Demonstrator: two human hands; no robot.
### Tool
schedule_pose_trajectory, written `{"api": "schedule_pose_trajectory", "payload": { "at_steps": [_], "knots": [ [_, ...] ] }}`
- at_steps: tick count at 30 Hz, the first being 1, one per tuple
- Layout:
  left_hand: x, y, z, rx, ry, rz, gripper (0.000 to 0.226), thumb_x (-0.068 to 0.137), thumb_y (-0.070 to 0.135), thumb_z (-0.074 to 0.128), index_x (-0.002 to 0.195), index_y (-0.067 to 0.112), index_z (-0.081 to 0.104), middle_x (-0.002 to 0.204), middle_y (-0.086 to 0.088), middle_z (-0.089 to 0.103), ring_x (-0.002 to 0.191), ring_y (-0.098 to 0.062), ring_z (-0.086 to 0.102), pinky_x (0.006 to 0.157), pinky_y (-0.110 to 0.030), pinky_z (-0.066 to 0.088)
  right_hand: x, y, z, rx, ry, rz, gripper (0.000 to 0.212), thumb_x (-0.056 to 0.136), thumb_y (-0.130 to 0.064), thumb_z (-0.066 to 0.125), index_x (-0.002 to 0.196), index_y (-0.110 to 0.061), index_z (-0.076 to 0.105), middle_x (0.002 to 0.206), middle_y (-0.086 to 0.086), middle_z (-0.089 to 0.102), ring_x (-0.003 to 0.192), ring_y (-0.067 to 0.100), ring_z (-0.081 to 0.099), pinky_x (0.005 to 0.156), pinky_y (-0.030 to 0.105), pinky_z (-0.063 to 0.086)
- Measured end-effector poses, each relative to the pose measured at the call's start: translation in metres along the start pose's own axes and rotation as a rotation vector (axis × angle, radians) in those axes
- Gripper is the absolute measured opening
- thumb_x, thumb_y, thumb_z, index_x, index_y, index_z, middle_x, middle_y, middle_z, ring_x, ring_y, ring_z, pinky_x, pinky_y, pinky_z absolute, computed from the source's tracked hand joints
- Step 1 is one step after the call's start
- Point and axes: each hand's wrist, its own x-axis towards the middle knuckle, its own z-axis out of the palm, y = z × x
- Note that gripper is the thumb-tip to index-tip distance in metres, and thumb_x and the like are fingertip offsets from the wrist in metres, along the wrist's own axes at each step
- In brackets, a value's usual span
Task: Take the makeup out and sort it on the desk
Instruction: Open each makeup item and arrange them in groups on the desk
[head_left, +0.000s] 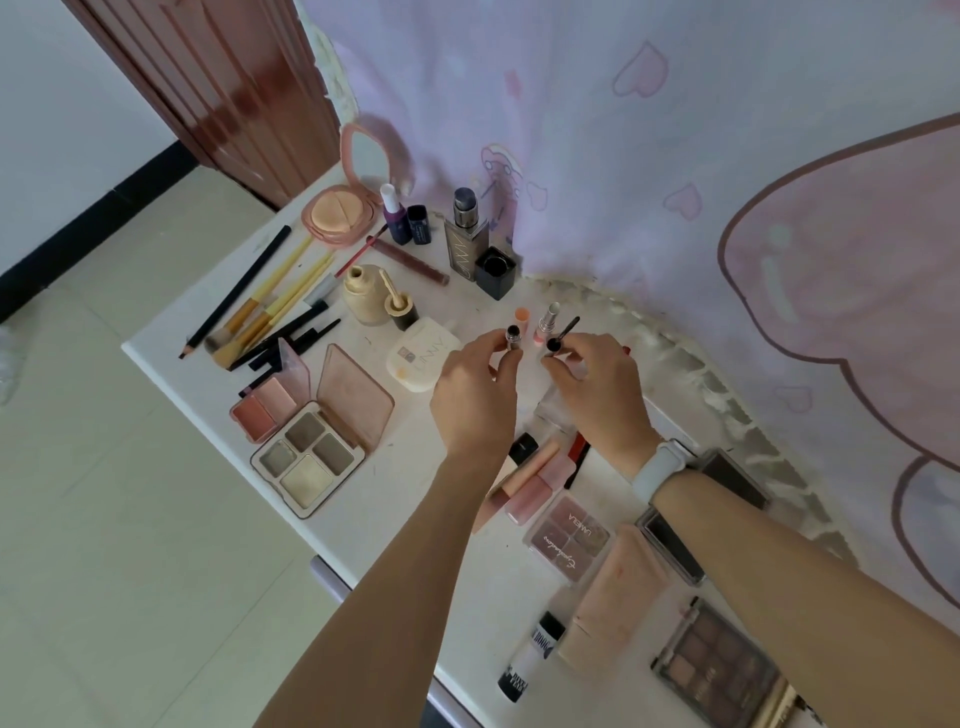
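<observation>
Both hands up over the middle of the desk, toward its back edge by the curtain.

My left hand pinches a small tube between thumb and fingertips. The tube stands close to upright, long axis vertical, open dark mouth facing up and a little away from me.

My right hand pinches the cap end of the wand. The wand runs on a slant, cap low and near my fingers, brush tip high and angled off toward the curtain. Tube and wand are apart, with a gap between them; two small pink bottles stand on the desk just behind that gap.

Step in hand, as I judge it: put the wand back into the tube and close it, then lay it with its kind.

How to do it well:
- Swing the wand so the brush points down, in line with the tube's axis, before bringing the two together.
- Hold the tube still; let only the right hand travel.
- Enter straight, so the brush does not smear the rim.
- Twist the cap until snug, not past.

Sorting looks well along: brushes and pencils lie fanned near the left edge, open palettes toward the front left, lip tubes beneath my wrists. The closed tube likely belongs beside the slim sticks.
</observation>
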Motion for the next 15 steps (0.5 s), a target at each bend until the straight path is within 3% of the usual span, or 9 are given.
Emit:
{"api": "schedule_pose_trajectory", "payload": {
  "at_steps": [8,15],
  "knots": [
    [0.0084,0.0004,-0.0021,0.092,-0.017,0.112,0.019,0.088,0.02,0.06,0.106,0.016,0.067,0.087,-0.001,0.061,0.087,-0.023,0.058,0.066,-0.026,0.037,-0.002,-0.0016,0.0051,-0.003,-0.024,-0.019,0.017,0.084,-0.011,0.064,0.099,-0.003,0.066,0.091,0.011,0.064,0.086,0.023,0.053,0.074,0.016,0.034],
    [0.0067,0.0005,-0.0026,0.12,-0.013,0.151,0.021,0.087,0.017,0.061,0.107,0.014,0.068,0.093,-0.005,0.067,0.091,-0.023,0.056,0.069,-0.032,0.043,-0.0038,-0.0025,0.0072,-0.003,-0.02,-0.021,0.017,0.084,-0.01,0.063,0.099,-0.002,0.064,0.089,0.011,0.063,0.084,0.02,0.049,0.073,0.013,0.029]
  ]
}}
